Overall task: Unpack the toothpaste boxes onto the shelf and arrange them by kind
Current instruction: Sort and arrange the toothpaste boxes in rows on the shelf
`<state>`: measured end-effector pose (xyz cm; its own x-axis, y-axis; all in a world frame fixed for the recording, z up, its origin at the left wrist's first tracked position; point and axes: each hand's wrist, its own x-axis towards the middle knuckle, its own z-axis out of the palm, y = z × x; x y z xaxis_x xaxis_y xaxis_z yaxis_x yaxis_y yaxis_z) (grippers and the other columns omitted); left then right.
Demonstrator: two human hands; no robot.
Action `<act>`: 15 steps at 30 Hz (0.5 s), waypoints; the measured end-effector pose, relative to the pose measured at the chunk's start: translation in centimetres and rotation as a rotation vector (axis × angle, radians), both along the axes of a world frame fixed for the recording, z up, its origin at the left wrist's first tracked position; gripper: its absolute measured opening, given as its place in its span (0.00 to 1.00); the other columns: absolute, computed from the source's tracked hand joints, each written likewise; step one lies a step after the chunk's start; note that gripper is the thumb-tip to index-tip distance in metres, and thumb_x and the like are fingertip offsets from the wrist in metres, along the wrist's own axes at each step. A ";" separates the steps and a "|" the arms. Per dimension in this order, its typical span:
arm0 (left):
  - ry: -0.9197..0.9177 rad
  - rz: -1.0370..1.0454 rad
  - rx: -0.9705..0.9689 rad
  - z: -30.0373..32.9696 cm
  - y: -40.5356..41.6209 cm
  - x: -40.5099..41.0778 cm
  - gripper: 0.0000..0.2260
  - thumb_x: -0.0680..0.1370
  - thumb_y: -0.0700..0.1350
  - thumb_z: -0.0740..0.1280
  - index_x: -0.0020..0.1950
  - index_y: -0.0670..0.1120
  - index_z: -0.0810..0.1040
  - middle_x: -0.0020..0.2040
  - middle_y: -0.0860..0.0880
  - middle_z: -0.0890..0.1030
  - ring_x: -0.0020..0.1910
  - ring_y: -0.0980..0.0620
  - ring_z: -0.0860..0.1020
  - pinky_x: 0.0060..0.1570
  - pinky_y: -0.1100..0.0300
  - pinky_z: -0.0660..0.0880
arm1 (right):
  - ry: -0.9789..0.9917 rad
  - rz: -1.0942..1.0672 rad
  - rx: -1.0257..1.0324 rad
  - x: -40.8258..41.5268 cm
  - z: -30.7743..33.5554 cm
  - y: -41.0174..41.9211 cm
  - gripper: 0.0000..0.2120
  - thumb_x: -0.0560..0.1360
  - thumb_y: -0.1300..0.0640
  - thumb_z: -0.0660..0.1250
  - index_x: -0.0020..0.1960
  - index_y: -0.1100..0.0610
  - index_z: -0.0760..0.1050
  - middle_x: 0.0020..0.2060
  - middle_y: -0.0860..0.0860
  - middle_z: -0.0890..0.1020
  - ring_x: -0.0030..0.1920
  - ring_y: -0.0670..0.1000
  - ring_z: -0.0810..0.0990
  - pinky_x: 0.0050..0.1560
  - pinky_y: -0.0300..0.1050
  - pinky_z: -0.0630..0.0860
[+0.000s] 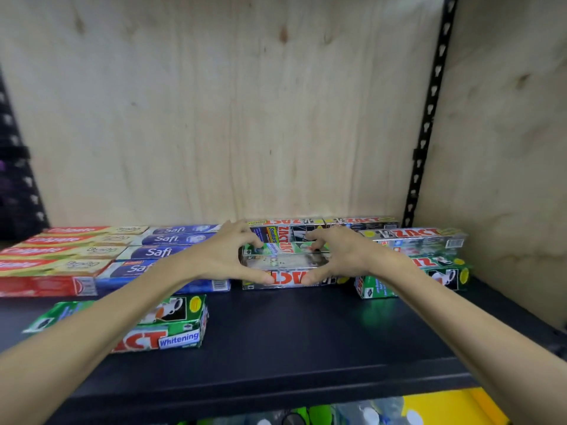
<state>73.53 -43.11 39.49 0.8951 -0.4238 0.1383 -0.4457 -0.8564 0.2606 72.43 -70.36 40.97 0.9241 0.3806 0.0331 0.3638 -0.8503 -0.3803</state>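
Note:
On the black shelf (291, 338) lie rows of toothpaste boxes: red Colgate boxes (55, 253) at the left, blue Safi boxes (165, 240) beside them, silver Zact boxes (417, 237) at the right. My left hand (227, 256) and my right hand (340, 256) meet over a stack of Zact boxes (285, 262) in the middle. Both hands curl around the stack's ends, thumbs on its front face. A green Zact Whitening box (171, 326) lies alone near the front left, partly under my left forearm. Another green Zact box (445, 274) sits at the right.
A pale plywood back panel (230, 118) closes the shelf behind the boxes. A black slotted upright (429, 111) runs up at the right. Below the shelf's front edge show plastic bottles (362, 412) and something yellow (445, 406).

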 end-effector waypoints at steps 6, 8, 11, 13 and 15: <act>0.014 -0.017 -0.035 0.7 -0.6 -3.3 0.30 0.68 0.68 0.73 0.64 0.56 0.73 0.65 0.60 0.73 0.66 0.60 0.65 0.78 0.50 0.41 | -0.072 0.044 -0.079 -3.9 0.5 -0.2 0.49 0.65 0.39 0.80 0.78 0.56 0.64 0.70 0.51 0.75 0.62 0.48 0.75 0.56 0.38 0.67; -0.022 -0.024 -0.061 0.5 -0.5 -4.3 0.32 0.65 0.71 0.73 0.63 0.59 0.74 0.64 0.61 0.75 0.66 0.61 0.69 0.78 0.51 0.38 | -0.124 0.055 -0.104 -4.9 0.4 -0.5 0.48 0.64 0.36 0.79 0.76 0.56 0.68 0.67 0.50 0.77 0.65 0.50 0.74 0.58 0.41 0.69; -0.048 -0.018 -0.058 -0.1 -0.1 -5.9 0.35 0.62 0.76 0.72 0.64 0.62 0.73 0.65 0.63 0.74 0.68 0.62 0.68 0.77 0.55 0.38 | -0.210 0.077 -0.146 -6.4 -0.3 -1.1 0.43 0.65 0.30 0.74 0.72 0.52 0.73 0.59 0.49 0.78 0.63 0.52 0.71 0.63 0.48 0.70; -0.076 -0.019 -0.071 -0.3 0.1 -7.2 0.37 0.61 0.77 0.71 0.67 0.63 0.73 0.66 0.64 0.73 0.69 0.63 0.67 0.78 0.53 0.38 | -0.250 0.095 -0.140 -7.6 -0.9 -1.6 0.40 0.67 0.29 0.72 0.72 0.49 0.72 0.57 0.48 0.75 0.60 0.50 0.68 0.63 0.48 0.66; -0.097 -0.026 -0.068 -0.5 0.3 -8.4 0.39 0.60 0.79 0.69 0.68 0.64 0.72 0.67 0.63 0.72 0.70 0.63 0.65 0.79 0.51 0.39 | -0.295 0.108 -0.083 -8.7 -1.6 -2.0 0.39 0.67 0.28 0.71 0.73 0.47 0.72 0.54 0.44 0.72 0.58 0.47 0.66 0.61 0.45 0.63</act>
